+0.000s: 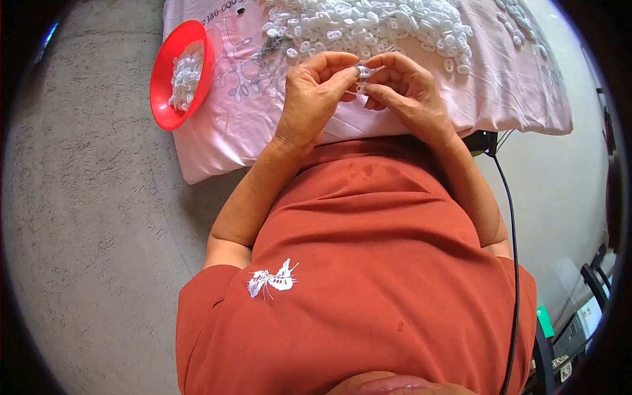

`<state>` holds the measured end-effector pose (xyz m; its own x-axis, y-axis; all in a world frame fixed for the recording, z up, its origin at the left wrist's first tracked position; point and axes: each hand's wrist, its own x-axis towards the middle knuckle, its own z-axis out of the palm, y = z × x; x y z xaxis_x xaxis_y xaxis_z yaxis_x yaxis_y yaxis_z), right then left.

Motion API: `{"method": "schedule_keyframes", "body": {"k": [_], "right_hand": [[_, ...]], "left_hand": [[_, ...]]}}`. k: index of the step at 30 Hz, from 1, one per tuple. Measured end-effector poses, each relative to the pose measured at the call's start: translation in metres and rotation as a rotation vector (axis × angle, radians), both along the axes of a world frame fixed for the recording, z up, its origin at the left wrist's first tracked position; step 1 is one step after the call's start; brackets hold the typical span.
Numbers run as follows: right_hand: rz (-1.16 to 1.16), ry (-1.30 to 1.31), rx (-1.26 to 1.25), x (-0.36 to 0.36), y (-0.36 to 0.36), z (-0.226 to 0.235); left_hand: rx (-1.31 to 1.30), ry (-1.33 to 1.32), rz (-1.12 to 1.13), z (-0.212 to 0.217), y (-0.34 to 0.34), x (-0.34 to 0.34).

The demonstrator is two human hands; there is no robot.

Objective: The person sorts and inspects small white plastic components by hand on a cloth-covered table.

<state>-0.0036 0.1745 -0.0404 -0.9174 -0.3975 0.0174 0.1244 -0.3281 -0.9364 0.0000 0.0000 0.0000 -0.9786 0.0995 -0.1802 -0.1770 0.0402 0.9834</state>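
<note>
My left hand (316, 95) and my right hand (409, 92) meet over the near side of the pink cloth. Between their fingertips is a small white plastic piece (363, 72), pinched from both sides. A tiny white ring-like part (360, 87) shows just below it, partly covered by the fingers. Just beyond my hands spreads a large heap of small oval white plastic pieces (368, 29), many with holes in them. Left of the heap lies a tangle of thin greyish strands (271, 51), too fine to make out.
A red bowl (159, 85) with white pieces (187, 79) in it rests tilted at the cloth's left edge. More white pieces (518, 25) lie at the far right of the pink cloth (227, 141). A black cable (514, 230) hangs along my right side.
</note>
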Motion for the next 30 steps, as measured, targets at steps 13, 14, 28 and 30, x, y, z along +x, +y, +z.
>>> {"method": "schedule_keyframes", "body": {"k": [13, 14, 28, 30], "right_hand": [[-0.009, 0.033, 0.013, -0.0027, -0.0018, 0.0014], [-0.011, 0.034, 0.017, -0.0026, -0.0018, 0.0015], [-0.021, 0.015, 0.004, -0.0017, -0.0015, 0.0018], [-0.025, 0.004, -0.009, -0.0017, -0.0012, 0.0021]], "left_hand": [[0.082, -0.055, 0.038, 0.0012, -0.0020, -0.0026], [0.095, -0.053, 0.044, 0.0004, -0.0023, -0.0027], [0.113, -0.080, 0.046, -0.0001, -0.0018, -0.0002], [0.125, -0.092, 0.041, -0.0001, -0.0017, 0.0003]]}}
